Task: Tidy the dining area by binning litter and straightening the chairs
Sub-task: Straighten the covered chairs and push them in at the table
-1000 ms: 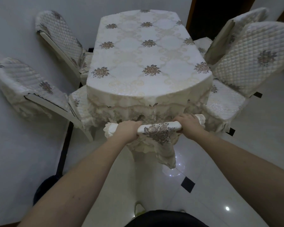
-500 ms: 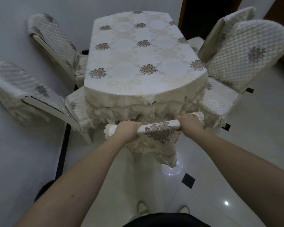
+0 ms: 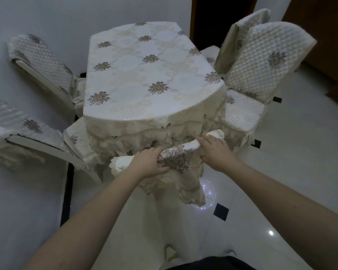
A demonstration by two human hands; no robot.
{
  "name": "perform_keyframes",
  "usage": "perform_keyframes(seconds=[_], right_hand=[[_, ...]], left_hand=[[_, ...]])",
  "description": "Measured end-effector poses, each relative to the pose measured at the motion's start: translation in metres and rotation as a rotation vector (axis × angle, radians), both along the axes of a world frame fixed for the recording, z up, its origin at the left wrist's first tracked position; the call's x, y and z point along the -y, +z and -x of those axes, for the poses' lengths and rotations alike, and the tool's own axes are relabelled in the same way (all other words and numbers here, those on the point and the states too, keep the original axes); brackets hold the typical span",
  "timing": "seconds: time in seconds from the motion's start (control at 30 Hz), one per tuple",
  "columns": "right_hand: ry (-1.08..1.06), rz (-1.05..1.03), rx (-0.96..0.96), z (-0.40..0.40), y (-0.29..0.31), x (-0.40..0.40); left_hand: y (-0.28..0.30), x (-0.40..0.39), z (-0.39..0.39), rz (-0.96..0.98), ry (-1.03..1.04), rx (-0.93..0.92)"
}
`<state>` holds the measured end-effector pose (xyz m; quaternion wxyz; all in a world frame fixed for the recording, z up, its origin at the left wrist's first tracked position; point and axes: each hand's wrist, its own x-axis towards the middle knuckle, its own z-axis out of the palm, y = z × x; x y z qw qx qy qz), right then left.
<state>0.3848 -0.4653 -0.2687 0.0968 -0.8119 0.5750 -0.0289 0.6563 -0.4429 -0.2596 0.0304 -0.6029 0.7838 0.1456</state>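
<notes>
A chair [image 3: 176, 158] in a cream cover with a brown flower stands at the near end of the table [image 3: 144, 78], its seat hidden under the tablecloth's frill. My left hand [image 3: 147, 163] grips the left part of its top rail. My right hand [image 3: 215, 151] holds the right part, fingers laid over the rail and thumb below. The rail is tilted, right end farther from me and higher.
Two quilted chairs [image 3: 41, 61] [image 3: 23, 129] stand along the table's left side by the white wall. Two more [image 3: 261, 61] [image 3: 240, 36] stand on the right. Glossy white floor tiles with black insets [image 3: 220, 212] lie to the right. A dark doorway [image 3: 220, 18] is behind the table.
The chair's top rail has turned, its right end swinging away from me toward the table. My right hand has gone forward with it and my left hand has stayed near.
</notes>
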Motion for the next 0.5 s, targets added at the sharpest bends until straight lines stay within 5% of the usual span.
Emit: perform_keyframes(seconds=[0.37,0.5], right_hand=[[-0.146,0.121,-0.036,0.128,0.014,-0.064],[-0.247,0.161,-0.075,0.201,0.016,-0.089]], left_hand=[[0.006,-0.021,0.151,0.205,0.192,0.217],[0.003,-0.019,0.212,0.267,0.083,0.185]])
